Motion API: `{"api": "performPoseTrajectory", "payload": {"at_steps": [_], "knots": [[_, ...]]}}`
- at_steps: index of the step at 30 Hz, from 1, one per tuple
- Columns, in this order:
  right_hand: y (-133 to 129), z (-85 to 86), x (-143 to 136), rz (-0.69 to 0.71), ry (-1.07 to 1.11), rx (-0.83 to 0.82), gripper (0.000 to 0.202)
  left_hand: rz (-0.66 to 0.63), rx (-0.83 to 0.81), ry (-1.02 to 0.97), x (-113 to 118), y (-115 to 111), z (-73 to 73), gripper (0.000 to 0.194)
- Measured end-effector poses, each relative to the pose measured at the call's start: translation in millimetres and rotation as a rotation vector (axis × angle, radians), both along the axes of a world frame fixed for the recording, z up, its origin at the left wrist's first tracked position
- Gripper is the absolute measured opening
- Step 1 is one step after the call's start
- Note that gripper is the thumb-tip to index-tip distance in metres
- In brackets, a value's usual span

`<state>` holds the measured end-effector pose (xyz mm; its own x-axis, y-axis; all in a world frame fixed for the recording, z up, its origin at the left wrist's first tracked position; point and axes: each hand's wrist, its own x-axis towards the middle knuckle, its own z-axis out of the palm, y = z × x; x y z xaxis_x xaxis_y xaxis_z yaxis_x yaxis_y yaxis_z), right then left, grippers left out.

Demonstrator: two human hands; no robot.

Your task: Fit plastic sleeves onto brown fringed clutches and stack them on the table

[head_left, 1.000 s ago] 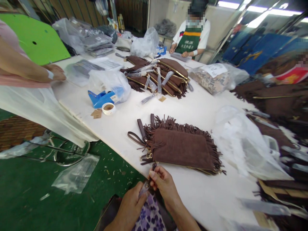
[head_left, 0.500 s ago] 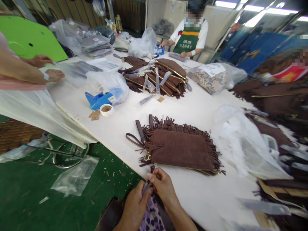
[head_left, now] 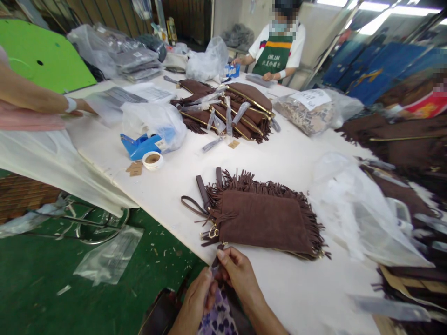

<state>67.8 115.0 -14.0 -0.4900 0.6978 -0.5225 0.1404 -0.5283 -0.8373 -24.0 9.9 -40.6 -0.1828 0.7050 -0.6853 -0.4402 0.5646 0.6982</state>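
Fringed brown suede clutch bags (head_left: 261,218) lie stacked at the table's near edge, with wrist straps and gold hardware at their left end. From the nearest corner a dark brown strap (head_left: 220,250) runs down toward me. My right hand (head_left: 240,274) pinches this strap between thumb and fingers. Close beside it, my left hand (head_left: 197,295) is closed around the strap's lower part, where a piece of clear plastic seems to wrap it. The fingers hide most of the plastic and the strap's end.
Further back lies a pile of brown bags (head_left: 226,111) with plastic-wrapped straps. A blue tape dispenser (head_left: 139,146), a tape roll (head_left: 152,160) and cardboard tags (head_left: 134,168) sit at left. Plastic bags (head_left: 335,200) and more brown bags (head_left: 408,135) lie right. Co-workers stand around the white table (head_left: 279,163).
My left hand has slid slightly down the strap, while my right hand keeps its pinch near the bag. The co-worker at left has moved a hand lower over the plastic bag.
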Motion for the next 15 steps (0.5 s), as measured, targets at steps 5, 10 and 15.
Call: {"api": "performPoseTrajectory", "payload": {"at_steps": [5, 10, 15], "knots": [[3, 5.3, 1, 0.024, -0.003, 0.013, 0.039, 0.063, 0.100, -0.001, -1, 6, 16.1, 0.051], [7, 14.4, 1, 0.064, -0.002, -0.001, 0.042, 0.066, 0.138, -0.023, 0, 9, 16.6, 0.047], [11, 8.9, 0, 0.037, -0.081, 0.002, 0.046, -0.007, 0.127, 0.124, -3, 10, 16.3, 0.047]]}}
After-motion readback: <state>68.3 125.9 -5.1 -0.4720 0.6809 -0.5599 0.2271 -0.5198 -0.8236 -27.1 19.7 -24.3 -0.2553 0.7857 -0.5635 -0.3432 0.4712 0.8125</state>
